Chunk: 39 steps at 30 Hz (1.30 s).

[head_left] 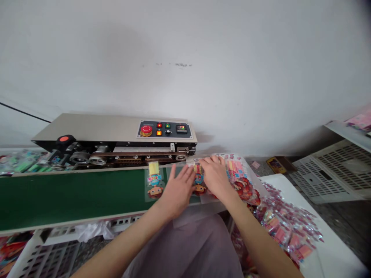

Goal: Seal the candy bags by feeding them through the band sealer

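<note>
My left hand lies over the green belt with its fingers stretched and a little apart, close to the left edge of a clear packet. Yellow and pink sticks and a printed cartoon face show in that packet. My right hand has bent fingers on the packet's right side, over a stack of similar packets; its thumb's grip is hidden. Left of my left hand, another packet with yellow sticks lies flat on the belt, its top at the band sealer.
The sealer's control panel has lit buttons and a red knob. Many small pink packets are heaped on a white surface at right. A plastic crate stands on the floor. Green packets lie behind the belt.
</note>
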### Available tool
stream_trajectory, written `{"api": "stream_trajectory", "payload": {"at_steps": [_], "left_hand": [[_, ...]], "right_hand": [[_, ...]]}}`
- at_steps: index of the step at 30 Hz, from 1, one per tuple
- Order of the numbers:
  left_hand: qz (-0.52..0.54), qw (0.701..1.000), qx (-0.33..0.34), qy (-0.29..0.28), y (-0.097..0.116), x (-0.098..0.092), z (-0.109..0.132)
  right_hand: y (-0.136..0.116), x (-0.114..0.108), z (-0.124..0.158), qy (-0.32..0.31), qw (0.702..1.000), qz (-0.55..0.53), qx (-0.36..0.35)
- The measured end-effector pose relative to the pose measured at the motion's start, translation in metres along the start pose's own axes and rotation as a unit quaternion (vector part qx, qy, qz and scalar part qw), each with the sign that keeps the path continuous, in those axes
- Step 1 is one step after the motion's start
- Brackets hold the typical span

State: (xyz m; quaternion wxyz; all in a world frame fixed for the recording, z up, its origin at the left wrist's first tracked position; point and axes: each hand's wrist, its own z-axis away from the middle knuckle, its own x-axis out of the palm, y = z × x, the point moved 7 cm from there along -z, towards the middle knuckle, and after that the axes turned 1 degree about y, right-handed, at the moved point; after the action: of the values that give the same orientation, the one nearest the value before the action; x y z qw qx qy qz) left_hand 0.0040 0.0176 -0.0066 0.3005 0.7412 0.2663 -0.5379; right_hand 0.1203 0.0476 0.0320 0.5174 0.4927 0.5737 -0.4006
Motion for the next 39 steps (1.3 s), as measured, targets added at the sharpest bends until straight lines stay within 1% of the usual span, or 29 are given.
{"api": "stream_trajectory", "payload": {"at_steps": [1, 3, 6, 8, 9, 11, 13, 15, 18, 20, 22, 25, 28, 31, 33, 35, 37, 39], "left_hand": [[0.009, 0.999, 0.031, -0.005, 0.010, 0.005, -0.004], [0.014, 0.998, 0.060, -0.012, 0.022, 0.017, -0.010], [0.010, 0.998, 0.052, -0.018, 0.025, 0.028, -0.011], [0.010, 0.999, 0.048, -0.020, 0.023, 0.030, -0.008], [0.010, 0.999, 0.046, -0.020, 0.022, 0.031, -0.007], [0.009, 0.999, 0.039, -0.017, 0.019, 0.031, -0.005], [0.005, 0.999, 0.032, -0.010, 0.016, 0.031, -0.005], [-0.001, 1.000, 0.029, 0.000, 0.015, 0.032, -0.005], [-0.009, 1.000, 0.022, 0.011, 0.013, 0.032, -0.005], [-0.017, 1.000, 0.014, 0.015, 0.011, 0.030, -0.005], [-0.027, 0.999, 0.008, 0.017, 0.008, 0.027, -0.002], [-0.040, 0.999, 0.000, 0.013, -0.002, 0.021, 0.008], [-0.055, 0.998, -0.021, 0.003, -0.019, 0.012, 0.022], [-0.074, 0.995, -0.066, 0.002, -0.035, -0.002, 0.033], [-0.075, 0.993, -0.095, 0.004, -0.038, -0.010, 0.035], [-0.053, 0.994, -0.093, -0.004, -0.028, -0.012, 0.029], [-0.014, 0.999, -0.042, -0.019, -0.007, -0.006, 0.018], [0.020, 0.999, 0.020, -0.035, 0.015, 0.004, 0.008]], "right_hand": [[0.001, 0.002, -0.007, -0.013, 1.000, -0.007, -0.007], [0.005, 0.008, -0.019, -0.034, 0.999, -0.024, -0.010], [0.009, 0.016, -0.027, -0.061, 0.996, -0.057, -0.012], [0.012, 0.016, -0.024, -0.067, 0.994, -0.079, -0.025], [0.014, 0.013, -0.021, -0.056, 0.994, -0.087, -0.033], [0.022, 0.002, -0.008, -0.005, 0.996, -0.087, -0.037], [0.032, -0.007, 0.013, 0.056, 0.996, -0.060, -0.027], [0.043, -0.010, 0.036, 0.094, 0.995, -0.013, -0.011], [0.048, 0.000, 0.063, 0.094, 0.994, 0.054, -0.006], [0.044, 0.009, 0.072, 0.084, 0.994, 0.074, 0.003], [0.037, 0.015, 0.073, 0.080, 0.994, 0.072, 0.020], [0.018, 0.020, 0.067, 0.064, 0.997, 0.048, 0.022], [-0.001, 0.020, 0.061, 0.046, 0.999, 0.018, 0.012], [-0.007, 0.013, 0.052, 0.043, 0.999, -0.012, 0.013], [-0.005, 0.007, 0.039, 0.033, 0.999, -0.031, 0.010], [-0.002, 0.003, 0.022, 0.016, 0.999, -0.050, 0.005], [0.000, 0.004, 0.001, -0.010, 0.997, -0.071, -0.004], [0.000, 0.008, -0.017, -0.037, 0.996, -0.085, -0.005]]}}
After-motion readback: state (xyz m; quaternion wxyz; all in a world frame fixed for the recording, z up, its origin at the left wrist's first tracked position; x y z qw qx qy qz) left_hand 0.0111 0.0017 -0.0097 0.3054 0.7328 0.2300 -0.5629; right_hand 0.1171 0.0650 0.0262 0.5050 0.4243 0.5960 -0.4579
